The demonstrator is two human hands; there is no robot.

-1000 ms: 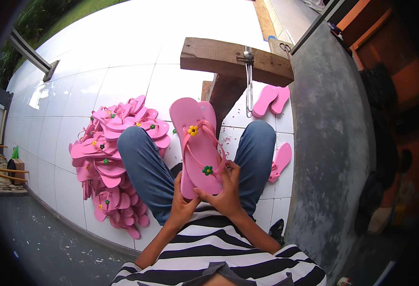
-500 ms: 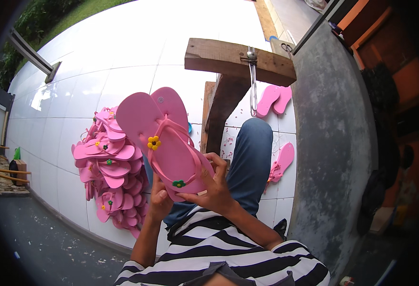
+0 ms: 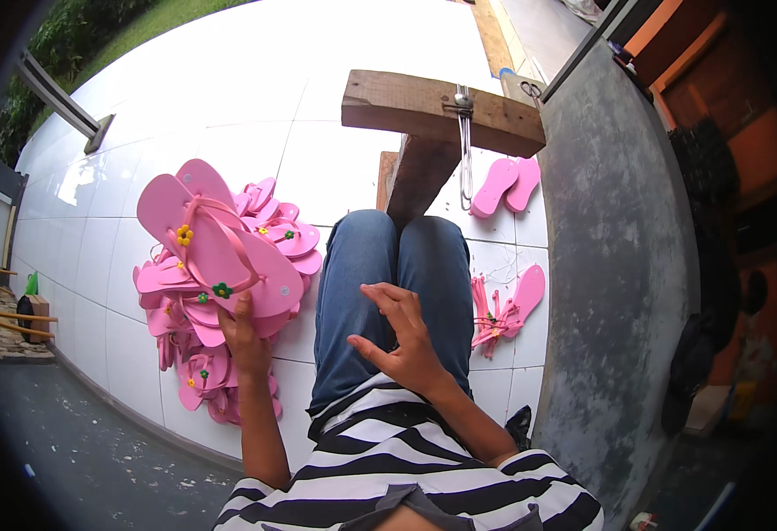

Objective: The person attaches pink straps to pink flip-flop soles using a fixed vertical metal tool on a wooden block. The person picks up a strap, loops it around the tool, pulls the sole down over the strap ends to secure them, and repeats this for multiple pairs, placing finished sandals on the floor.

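White tiled floor (image 3: 238, 146) stretches out as the left hand (image 3: 245, 343) pinches paired pink sandals (image 3: 214, 252), best held firmly together near the sandal pile (image 3: 203, 334), the right hand (image 3: 409, 352) spread, empty.

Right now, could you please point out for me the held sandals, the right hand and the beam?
Held sandals (image 3: 214, 254): head view, sole of the front one, between its straps.
Right hand (image 3: 411, 348): head view, back of the hand.
Beam (image 3: 406, 103): head view, side face of the wood.
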